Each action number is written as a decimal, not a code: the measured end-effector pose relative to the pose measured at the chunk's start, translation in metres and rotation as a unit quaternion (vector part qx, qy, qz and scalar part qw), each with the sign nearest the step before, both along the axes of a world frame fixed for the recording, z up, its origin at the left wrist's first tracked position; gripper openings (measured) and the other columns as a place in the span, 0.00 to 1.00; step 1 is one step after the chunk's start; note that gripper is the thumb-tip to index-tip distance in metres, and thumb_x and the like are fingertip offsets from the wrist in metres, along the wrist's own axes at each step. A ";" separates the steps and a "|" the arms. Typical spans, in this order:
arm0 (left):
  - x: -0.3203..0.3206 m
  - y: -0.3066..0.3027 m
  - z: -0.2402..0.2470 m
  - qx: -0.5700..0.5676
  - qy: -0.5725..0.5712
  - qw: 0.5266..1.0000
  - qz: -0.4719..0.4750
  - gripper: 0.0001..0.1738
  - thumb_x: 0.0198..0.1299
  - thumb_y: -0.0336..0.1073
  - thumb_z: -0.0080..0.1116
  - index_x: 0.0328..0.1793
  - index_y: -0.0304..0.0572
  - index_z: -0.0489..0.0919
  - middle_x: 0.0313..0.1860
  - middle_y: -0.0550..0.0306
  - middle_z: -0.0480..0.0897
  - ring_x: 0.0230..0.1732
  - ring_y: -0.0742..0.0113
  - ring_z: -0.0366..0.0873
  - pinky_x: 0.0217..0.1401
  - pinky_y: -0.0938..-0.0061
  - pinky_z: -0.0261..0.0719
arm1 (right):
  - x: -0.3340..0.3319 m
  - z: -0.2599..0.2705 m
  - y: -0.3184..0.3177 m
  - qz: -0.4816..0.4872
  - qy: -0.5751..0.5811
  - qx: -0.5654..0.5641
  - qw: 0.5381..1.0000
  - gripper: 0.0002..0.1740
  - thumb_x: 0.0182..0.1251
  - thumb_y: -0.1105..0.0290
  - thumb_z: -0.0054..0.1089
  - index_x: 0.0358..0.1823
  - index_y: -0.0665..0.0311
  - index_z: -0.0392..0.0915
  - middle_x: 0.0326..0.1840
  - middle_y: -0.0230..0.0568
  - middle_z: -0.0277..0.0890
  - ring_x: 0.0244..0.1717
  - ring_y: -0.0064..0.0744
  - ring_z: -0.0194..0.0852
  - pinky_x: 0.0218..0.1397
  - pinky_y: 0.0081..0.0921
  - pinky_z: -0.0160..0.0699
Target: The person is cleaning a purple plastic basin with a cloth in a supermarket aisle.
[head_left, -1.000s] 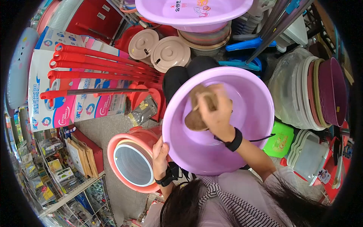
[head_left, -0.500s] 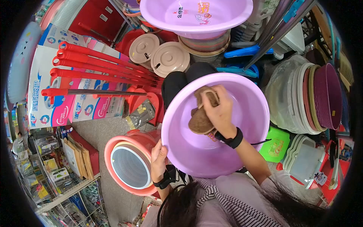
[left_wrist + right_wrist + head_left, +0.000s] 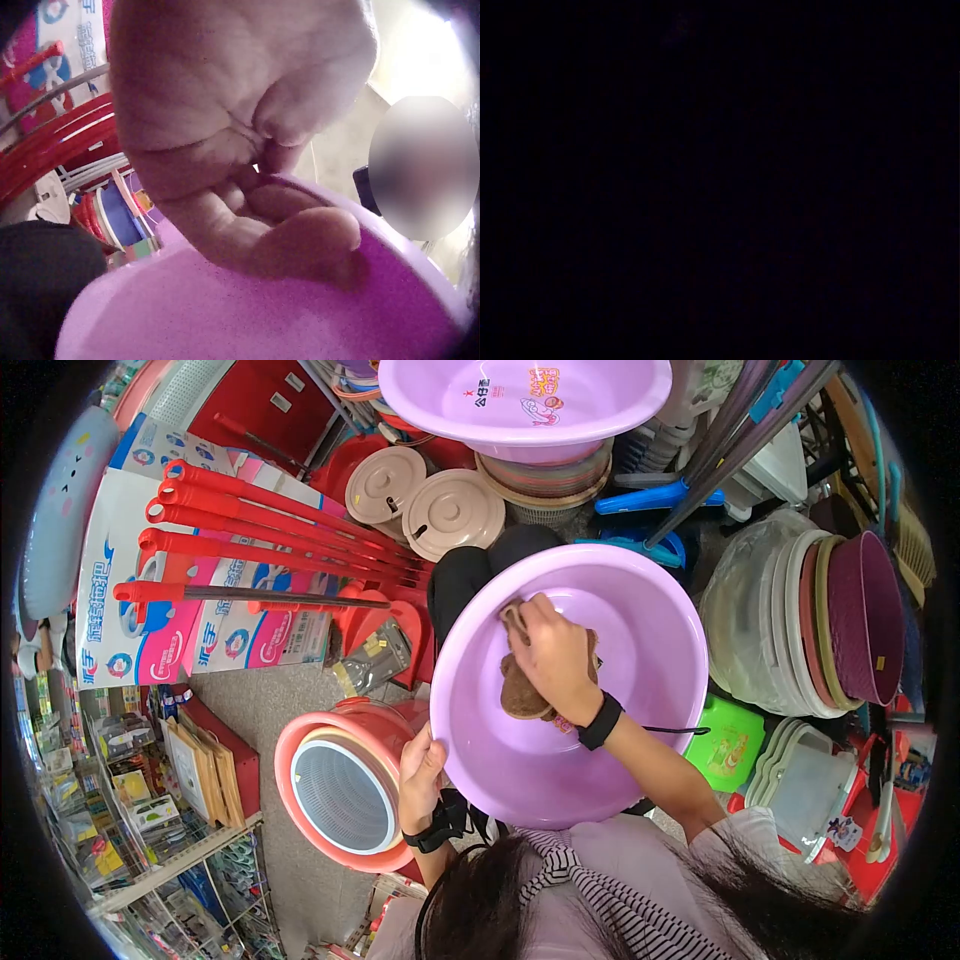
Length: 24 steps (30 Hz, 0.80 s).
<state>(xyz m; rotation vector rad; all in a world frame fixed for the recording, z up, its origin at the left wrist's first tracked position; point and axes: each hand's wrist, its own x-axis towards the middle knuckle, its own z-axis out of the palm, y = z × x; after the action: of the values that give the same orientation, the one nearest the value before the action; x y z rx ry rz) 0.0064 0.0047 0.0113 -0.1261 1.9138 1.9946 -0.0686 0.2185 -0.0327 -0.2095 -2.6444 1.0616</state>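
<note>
A purple plastic basin (image 3: 640,760) lies tilted across the person's lap in the head view. At its left rim is the left hand (image 3: 422,770), gripping the edge. In the left wrist view, the curled fingers of this hand (image 3: 247,202) show at the basin's edge (image 3: 405,247). Inside the basin, the right hand (image 3: 553,658) pinches a fold of a soft brown fuzzy piece, like a thick cloth (image 3: 522,695), against the inner wall. Part of the brown piece is hidden under the hand. The right wrist view is dark.
A second purple basin (image 3: 560,420) stands ahead. Nested red and white baskets (image 3: 345,795) are at the left, below red-handled poles (image 3: 200,540). Stacked tubs (image 3: 865,620) and a green box (image 3: 725,745) stand at the right. A wire shelf (image 3: 180,860) holds small goods at lower left.
The right hand has moved the top of the brown piece up and left toward the basin wall, flattening it under the fingers. The left hand stays on the rim.
</note>
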 end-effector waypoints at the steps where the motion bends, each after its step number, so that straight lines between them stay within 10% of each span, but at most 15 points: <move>1: 0.001 0.000 0.001 0.010 -0.008 1.000 -0.004 0.39 0.66 0.62 0.51 0.62 0.27 0.72 0.44 0.60 0.80 0.41 0.76 0.74 0.42 0.83 0.70 | 0.001 0.000 -0.002 0.039 0.007 -0.006 0.999 0.06 0.58 0.72 0.61 0.32 0.66 0.74 0.34 0.45 0.72 0.29 0.50 0.76 0.31 0.40 0.76; 11: -0.002 -0.003 0.006 0.005 0.001 1.000 0.011 0.37 0.65 0.60 0.54 0.61 0.28 0.73 0.37 0.63 0.79 0.34 0.80 0.72 0.34 0.87 0.65 | 0.041 0.005 -0.030 0.350 -0.016 -0.009 0.937 0.07 0.52 0.72 0.63 0.30 0.64 0.74 0.33 0.39 0.70 0.30 0.42 0.77 0.30 0.36 0.77; 24: 0.007 0.002 0.012 -0.082 -0.005 0.996 0.038 0.26 0.70 0.54 0.47 0.46 0.33 0.76 0.23 0.71 0.70 0.23 0.83 0.61 0.24 0.84 0.57 | 0.009 0.011 0.001 0.174 0.024 0.260 0.950 0.05 0.54 0.72 0.56 0.33 0.61 0.75 0.33 0.34 0.68 0.31 0.27 0.76 0.26 0.24 0.77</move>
<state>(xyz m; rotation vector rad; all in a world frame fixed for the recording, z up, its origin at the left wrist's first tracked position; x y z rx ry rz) 0.0135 0.0071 0.0235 -0.2551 2.0954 1.8771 -0.0594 0.2196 -0.0216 0.3994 -2.8620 0.4044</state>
